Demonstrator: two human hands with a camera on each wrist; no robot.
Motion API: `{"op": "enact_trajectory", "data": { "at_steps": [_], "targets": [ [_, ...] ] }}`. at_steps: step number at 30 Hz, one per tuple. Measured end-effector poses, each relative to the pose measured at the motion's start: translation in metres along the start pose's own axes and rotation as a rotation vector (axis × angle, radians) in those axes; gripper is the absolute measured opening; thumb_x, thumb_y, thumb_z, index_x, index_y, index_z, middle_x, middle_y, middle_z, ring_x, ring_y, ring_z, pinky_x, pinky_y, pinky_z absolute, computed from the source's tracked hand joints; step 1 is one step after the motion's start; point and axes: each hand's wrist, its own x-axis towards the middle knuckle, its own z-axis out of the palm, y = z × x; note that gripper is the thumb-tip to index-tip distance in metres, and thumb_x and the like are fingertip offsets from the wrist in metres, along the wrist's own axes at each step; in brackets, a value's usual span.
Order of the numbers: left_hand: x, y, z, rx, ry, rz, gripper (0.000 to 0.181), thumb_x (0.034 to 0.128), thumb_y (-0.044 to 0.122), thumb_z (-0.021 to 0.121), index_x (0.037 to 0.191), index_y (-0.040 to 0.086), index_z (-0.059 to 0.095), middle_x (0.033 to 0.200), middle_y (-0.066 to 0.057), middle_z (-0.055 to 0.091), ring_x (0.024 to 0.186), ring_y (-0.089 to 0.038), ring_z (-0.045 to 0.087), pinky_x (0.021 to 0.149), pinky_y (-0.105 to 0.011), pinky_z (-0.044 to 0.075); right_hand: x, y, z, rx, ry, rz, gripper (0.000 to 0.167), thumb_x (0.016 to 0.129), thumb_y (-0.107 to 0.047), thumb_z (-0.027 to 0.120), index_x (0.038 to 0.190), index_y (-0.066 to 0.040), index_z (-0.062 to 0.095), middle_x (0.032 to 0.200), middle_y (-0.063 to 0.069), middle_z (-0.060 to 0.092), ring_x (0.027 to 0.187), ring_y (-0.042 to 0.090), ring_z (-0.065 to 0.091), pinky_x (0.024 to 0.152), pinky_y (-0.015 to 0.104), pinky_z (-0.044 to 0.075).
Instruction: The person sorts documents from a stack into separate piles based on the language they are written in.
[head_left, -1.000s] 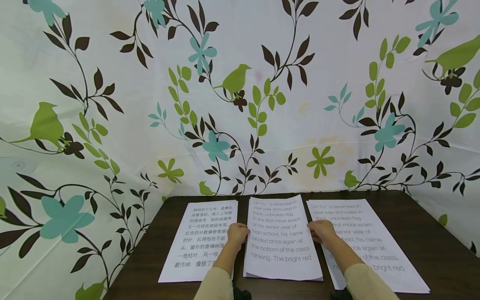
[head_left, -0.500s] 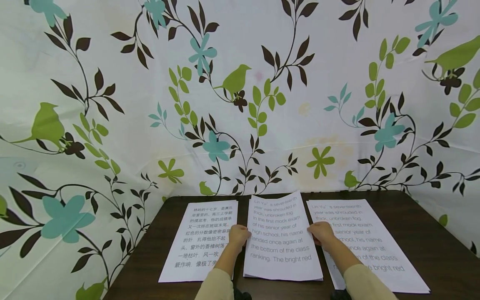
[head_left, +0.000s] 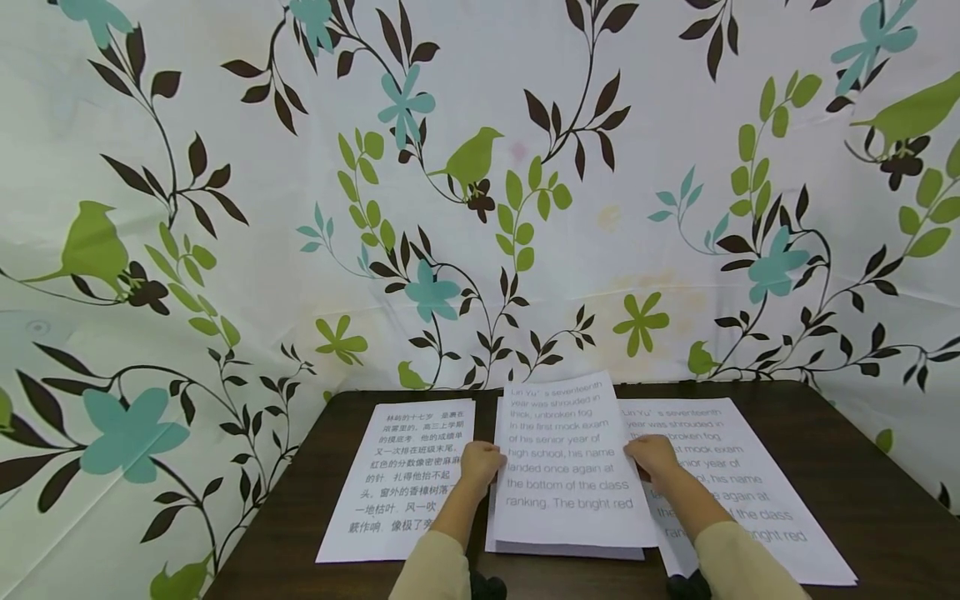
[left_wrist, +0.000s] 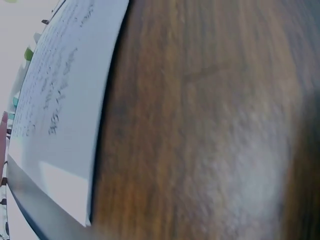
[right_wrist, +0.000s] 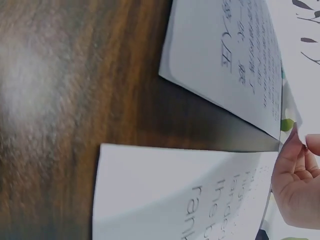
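Both hands hold a printed English sheet (head_left: 566,467) by its sides, raised above the middle paper stack (head_left: 570,551) in the head view. The left hand (head_left: 480,465) pinches the left edge, and the right hand (head_left: 652,460) grips the right edge. Fingertips behind the sheet are hidden. White paper (left_wrist: 75,100) with blurred print shows in the left wrist view, without the left hand. In the right wrist view, English-printed paper (right_wrist: 150,185) lies below a hand-free Chinese-printed stack (right_wrist: 200,60); a partly cropped hand appears at the right edge.
A Chinese-printed stack (head_left: 397,483) lies on the left of the dark wooden table (head_left: 277,517). Another English stack (head_left: 780,533) lies on the right, partly under the right forearm. A floral curtain (head_left: 480,208) hangs behind the table's far edge.
The top sheet of the middle stack has come up and shifted slightly right, uncovering the stack's left and lower edges. Both hands have moved slightly up and right with it.
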Motion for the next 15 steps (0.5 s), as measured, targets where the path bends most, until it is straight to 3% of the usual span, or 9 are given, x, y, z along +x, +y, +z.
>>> {"op": "enact_trajectory", "data": {
  "at_steps": [7,15],
  "targets": [
    [-0.001,0.011,0.005,-0.014,-0.015,-0.028,0.023,0.0705,-0.001,0.060,0.092,-0.008,0.060,0.081,-0.012,0.057,0.071,-0.021,0.055,0.058,-0.031,0.048,-0.001,-0.003,-0.009,0.049,0.009,0.003,0.033,0.080,-0.006,0.045,0.104,0.016,0.048,0.078,0.016,0.057,0.063,0.020,0.056,0.055,0.027,0.046],
    [-0.006,0.022,0.013,-0.036,-0.015,0.001,0.017,0.0701,-0.002,0.060,0.087,-0.007,0.062,0.076,-0.010,0.057,0.063,-0.018,0.054,0.051,-0.026,0.046,-0.003,-0.003,-0.023,0.056,0.015,0.006,0.033,0.080,-0.005,0.045,0.104,0.017,0.048,0.077,0.015,0.058,0.062,0.019,0.056,0.055,0.027,0.046]
  ]
}}
